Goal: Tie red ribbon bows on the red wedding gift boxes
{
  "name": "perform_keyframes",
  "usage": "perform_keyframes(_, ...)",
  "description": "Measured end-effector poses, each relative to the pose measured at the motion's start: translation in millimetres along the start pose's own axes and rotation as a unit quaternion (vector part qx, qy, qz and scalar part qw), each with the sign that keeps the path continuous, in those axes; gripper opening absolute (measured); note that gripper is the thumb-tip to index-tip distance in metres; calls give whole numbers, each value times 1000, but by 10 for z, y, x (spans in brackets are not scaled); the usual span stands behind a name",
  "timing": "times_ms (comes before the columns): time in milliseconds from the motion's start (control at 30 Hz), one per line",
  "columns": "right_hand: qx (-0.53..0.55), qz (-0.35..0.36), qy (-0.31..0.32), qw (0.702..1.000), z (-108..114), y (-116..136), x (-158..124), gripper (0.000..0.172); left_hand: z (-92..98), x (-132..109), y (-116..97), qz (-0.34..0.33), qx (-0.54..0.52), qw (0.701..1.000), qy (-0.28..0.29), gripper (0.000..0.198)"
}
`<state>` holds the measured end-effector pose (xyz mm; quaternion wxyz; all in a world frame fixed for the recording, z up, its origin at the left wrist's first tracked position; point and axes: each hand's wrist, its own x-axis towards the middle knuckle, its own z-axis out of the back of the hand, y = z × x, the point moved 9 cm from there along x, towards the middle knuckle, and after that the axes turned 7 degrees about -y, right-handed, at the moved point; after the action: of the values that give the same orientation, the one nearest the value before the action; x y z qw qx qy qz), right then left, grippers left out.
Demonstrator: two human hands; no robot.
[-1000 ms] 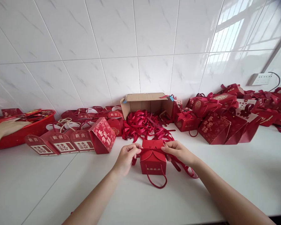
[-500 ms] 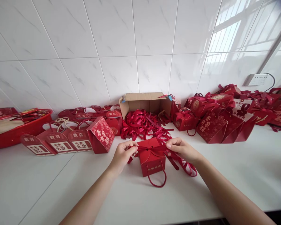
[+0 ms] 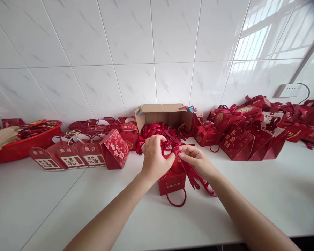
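Observation:
A small red gift box [image 3: 172,183] with gold letters and a rope handle stands on the white counter [image 3: 146,223] in front of me. A red ribbon [image 3: 192,174] runs over its top and trails off to the right. My left hand [image 3: 155,159] is above the box top, fingers curled round a loop of the ribbon. My right hand [image 3: 194,159] pinches the ribbon just beside it. The two hands nearly touch over the box lid, which they mostly hide.
An open cardboard box [image 3: 164,114] spilling red ribbons [image 3: 157,131] lies against the tiled wall. Folded red boxes [image 3: 73,158] line the left, finished red boxes [image 3: 240,136] the right. Another person's hand [image 3: 0,138] reaches at a red basin [image 3: 26,143] at far left.
My hands came together from the box's two sides to meet above its lid, the left one lifting a ribbon loop. The other person's hand is back at the red basin.

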<state>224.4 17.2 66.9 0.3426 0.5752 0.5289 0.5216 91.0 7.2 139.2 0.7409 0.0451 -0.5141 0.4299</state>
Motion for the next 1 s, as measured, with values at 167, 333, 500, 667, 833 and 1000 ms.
perform_keyframes(167, -51, 12, -16, 999, 13, -2, -11, 29, 76, -5, 57, -9, -9, 997, -80, 56)
perform_keyframes(333, -176, 23, -2, 984, -103, -35, 32, 27, 100, 16, 126, 33, -39, 998, -47, 55)
perform_keyframes(500, -216, 80, -56, 971, -88, -9, 26, 26, -66, -46, 423, 180, -233, 945, 145, 36)
perform_keyframes(667, -147, 45, 13, 988, -236, -102, -14, 28, -152, -386, 904, 316, -189, 907, 205, 30)
perform_keyframes(833, -175, 58, 1, 983, -298, -44, -23, 24, -366, -696, 951, 368, -224, 834, 345, 44)
perform_keyframes(1000, -249, 80, -74, 962, -201, -27, -1, 17, -199, -502, 657, 352, -284, 819, 354, 37)
